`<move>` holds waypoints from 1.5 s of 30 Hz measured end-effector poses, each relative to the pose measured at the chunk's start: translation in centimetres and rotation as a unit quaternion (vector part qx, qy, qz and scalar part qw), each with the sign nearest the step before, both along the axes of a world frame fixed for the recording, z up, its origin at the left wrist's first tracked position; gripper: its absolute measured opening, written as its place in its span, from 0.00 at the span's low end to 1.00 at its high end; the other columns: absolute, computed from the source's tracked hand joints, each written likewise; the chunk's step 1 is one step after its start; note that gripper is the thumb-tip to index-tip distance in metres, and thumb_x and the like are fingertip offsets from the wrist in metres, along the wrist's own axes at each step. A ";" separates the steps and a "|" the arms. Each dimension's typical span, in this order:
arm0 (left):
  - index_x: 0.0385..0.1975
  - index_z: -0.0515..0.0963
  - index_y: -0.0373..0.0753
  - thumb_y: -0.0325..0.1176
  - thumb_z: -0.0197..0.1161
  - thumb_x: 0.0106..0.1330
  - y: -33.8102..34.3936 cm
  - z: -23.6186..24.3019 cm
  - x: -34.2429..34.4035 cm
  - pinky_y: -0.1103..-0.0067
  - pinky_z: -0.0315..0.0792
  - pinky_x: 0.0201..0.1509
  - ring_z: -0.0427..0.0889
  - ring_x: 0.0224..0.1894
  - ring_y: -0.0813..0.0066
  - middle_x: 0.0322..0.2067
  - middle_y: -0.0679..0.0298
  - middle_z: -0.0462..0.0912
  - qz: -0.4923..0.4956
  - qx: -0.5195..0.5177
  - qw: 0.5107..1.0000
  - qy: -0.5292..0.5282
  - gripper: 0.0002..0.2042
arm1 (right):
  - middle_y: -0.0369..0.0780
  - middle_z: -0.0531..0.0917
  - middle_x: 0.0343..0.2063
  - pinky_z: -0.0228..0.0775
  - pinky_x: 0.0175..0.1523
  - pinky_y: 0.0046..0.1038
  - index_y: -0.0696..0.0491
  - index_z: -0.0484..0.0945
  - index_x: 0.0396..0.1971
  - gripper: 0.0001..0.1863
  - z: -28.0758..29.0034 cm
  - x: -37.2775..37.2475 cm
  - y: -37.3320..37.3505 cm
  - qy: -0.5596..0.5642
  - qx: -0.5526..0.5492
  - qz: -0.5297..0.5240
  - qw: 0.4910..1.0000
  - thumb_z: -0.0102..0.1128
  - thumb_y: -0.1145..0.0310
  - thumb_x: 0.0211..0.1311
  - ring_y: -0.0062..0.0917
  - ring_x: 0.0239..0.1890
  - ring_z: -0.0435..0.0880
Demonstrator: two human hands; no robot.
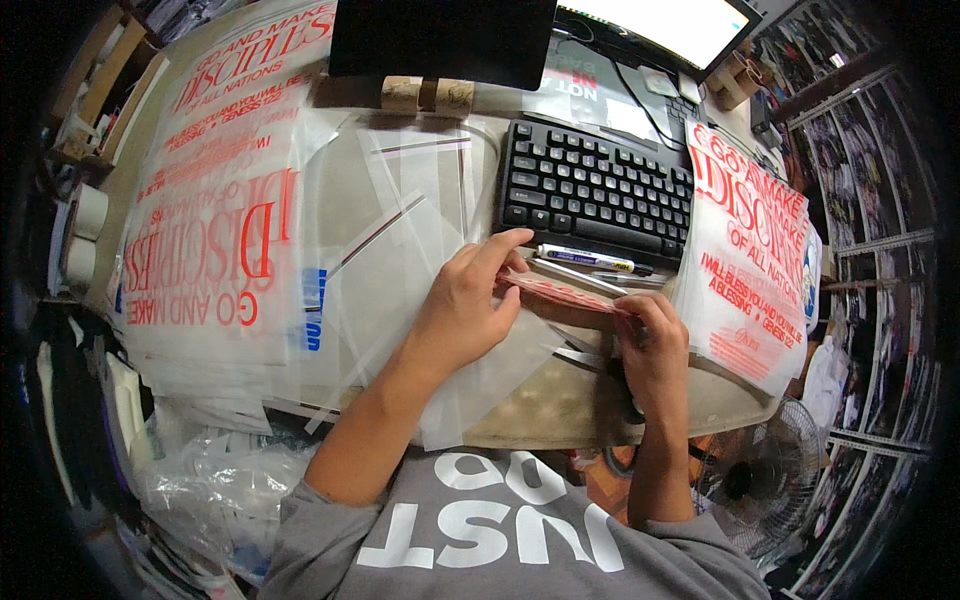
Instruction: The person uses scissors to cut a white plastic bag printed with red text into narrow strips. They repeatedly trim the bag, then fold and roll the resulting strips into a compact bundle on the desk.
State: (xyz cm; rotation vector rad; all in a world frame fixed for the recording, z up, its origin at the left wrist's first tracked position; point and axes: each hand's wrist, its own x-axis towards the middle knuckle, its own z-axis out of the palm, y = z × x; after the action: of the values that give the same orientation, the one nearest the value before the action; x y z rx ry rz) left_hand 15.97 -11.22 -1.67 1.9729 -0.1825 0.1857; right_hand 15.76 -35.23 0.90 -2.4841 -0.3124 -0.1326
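Note:
Between my two hands is a thin sheet with red print [565, 293], seen almost edge-on, so its full shape is hidden. My left hand [478, 292] pinches its left end between thumb and fingers, the index finger raised above it. At its right end, the fingers of my right hand [652, 335] are closed on the edge. A marker [585, 259] and other slim pens lie just beyond the sheet, in front of the black keyboard [600, 182]. Below the sheet, a flat silver blade-like piece [583, 358] partly shows beside my right wrist.
Clear film sheets with red lettering lie at left [215, 215] and right [745, 260] on the table. Translucent film strips [400, 215] are scattered left of the keyboard. Monitors [440, 40] stand at the back. Plastic bags [220, 490] hang below left; a fan [765, 470] stands below right.

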 end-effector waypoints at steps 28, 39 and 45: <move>0.47 0.80 0.36 0.16 0.60 0.54 0.5 0.3 0.1 0.75 0.80 0.44 0.84 0.39 0.65 0.37 0.56 0.83 -0.001 0.092 0.995 -0.044 0.19 | 0.42 0.82 0.36 0.75 0.48 0.32 0.57 0.80 0.37 0.10 -0.4 -0.3 -0.3 -0.003 -0.020 -0.007 1.000 0.67 0.80 0.54 0.36 0.41 0.83; 0.46 0.81 0.35 0.15 0.59 0.54 0.5 0.7 0.1 0.75 0.79 0.46 0.85 0.39 0.64 0.37 0.55 0.83 0.002 0.073 0.997 -0.024 0.18 | 0.43 0.83 0.36 0.76 0.48 0.31 0.56 0.76 0.49 0.22 -0.9 -0.1 -0.3 0.005 0.011 -0.014 1.000 0.66 0.84 0.52 0.32 0.40 0.84; 0.46 0.80 0.35 0.17 0.59 0.54 0.8 0.5 0.2 0.74 0.78 0.46 0.84 0.39 0.64 0.37 0.54 0.84 -0.002 0.067 0.997 -0.026 0.18 | 0.41 0.83 0.36 0.77 0.47 0.29 0.56 0.76 0.50 0.22 -0.3 -0.2 -0.2 0.039 0.021 -0.035 0.998 0.68 0.82 0.53 0.29 0.38 0.84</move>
State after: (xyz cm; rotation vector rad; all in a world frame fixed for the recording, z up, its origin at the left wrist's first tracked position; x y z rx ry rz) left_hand 16.13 -10.41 -1.17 2.1016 -0.2374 0.2270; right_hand 15.55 -35.44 0.64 -2.4522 -0.1880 -0.0689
